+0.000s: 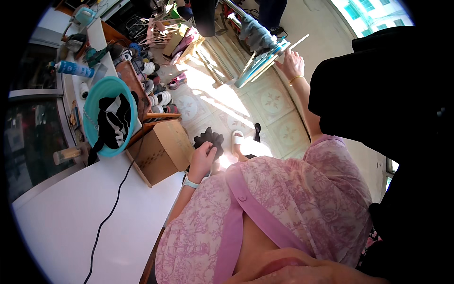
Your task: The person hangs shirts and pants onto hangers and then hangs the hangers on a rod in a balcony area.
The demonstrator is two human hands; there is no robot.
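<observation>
My left hand (203,160), with a pale band at its wrist, pinches a dark scalloped bunch (209,137). Its exact kind is unclear. A white slipper (237,137) on my foot shows just beyond it. Further off, my right hand (293,64) reaches up, a gold bracelet on its wrist. Its fingers are at the edge of several blue and pale clothes hangers (264,66), and whether they grip one is hard to see. A grey cloth (256,32) is bunched above the hangers, beside a metal rod (234,7).
On my left, a turquoise bucket (133,106) holds black and white cloth. Near it are an open cardboard box (173,145), a spray can (75,69) and a white tabletop (85,216) crossed by a black cable (117,200). Shoes (161,97) line a rack; dark garments hang at right.
</observation>
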